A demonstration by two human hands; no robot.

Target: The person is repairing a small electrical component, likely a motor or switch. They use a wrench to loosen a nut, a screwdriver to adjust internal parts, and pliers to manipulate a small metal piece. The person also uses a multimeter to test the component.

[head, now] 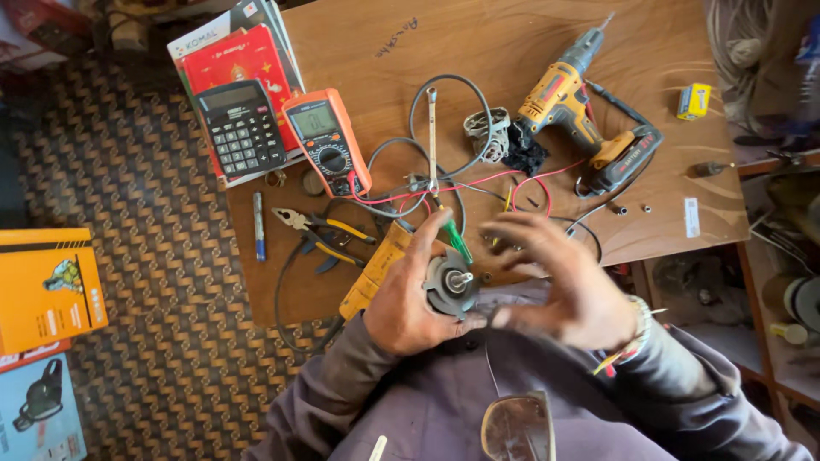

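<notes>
My left hand (401, 299) grips a small round grey motor part (450, 284) with a short shaft pointing up, held over the near edge of the wooden table (512, 43). My right hand (559, 286) hovers just right of it, fingers spread and blurred, its thumb touching the part's lower edge. A green-handled screwdriver (457, 242) lies on the table just behind the part. A yellow clamp meter (373, 271) sits under my left wrist.
On the table lie an orange multimeter (327, 139), a black calculator (242, 128) on red booklets, pliers (320, 226), a blue pen (259, 226), a yellow cordless drill (581, 107), a small motor housing (487, 135), a spanner (432, 141) and tangled wires. Orange boxes (47, 290) sit on the patterned floor at left.
</notes>
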